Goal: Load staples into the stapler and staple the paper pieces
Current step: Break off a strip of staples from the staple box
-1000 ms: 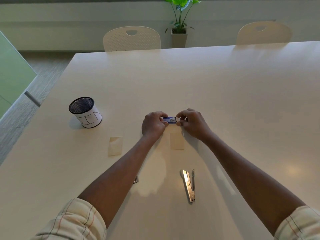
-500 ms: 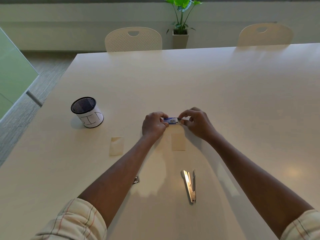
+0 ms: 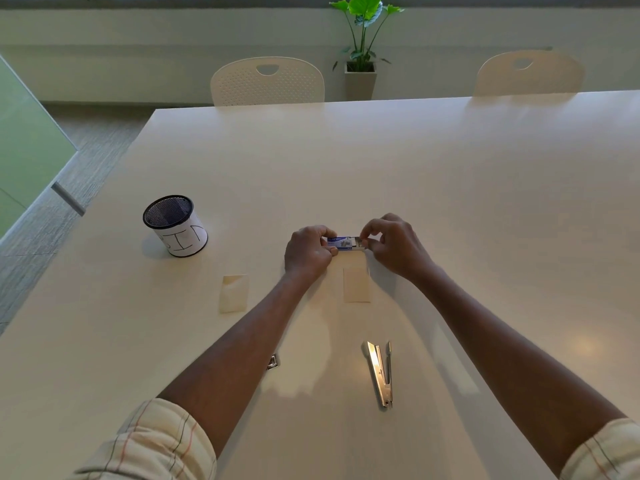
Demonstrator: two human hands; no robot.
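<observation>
A small blue staple box (image 3: 341,243) is held just above the white table (image 3: 450,188), in the middle. My left hand (image 3: 308,252) pinches its left end. My right hand (image 3: 393,245) pinches the grey inner tray that sticks out of the box's right end. A metal stapler (image 3: 382,374) lies opened in a narrow V near the front, between my forearms. One cream paper piece (image 3: 356,285) lies just below the box, and a second paper piece (image 3: 234,293) lies further left.
A black mesh cup (image 3: 175,226) with a white paper label stands at the left. A small metal object (image 3: 272,362) peeks out beside my left forearm. Two white chairs (image 3: 267,81) and a potted plant (image 3: 362,46) stand beyond the far edge.
My right hand has drawn slightly to the right, and the grey inner tray now shows out of the box's right end. The stapler and papers have not moved.
</observation>
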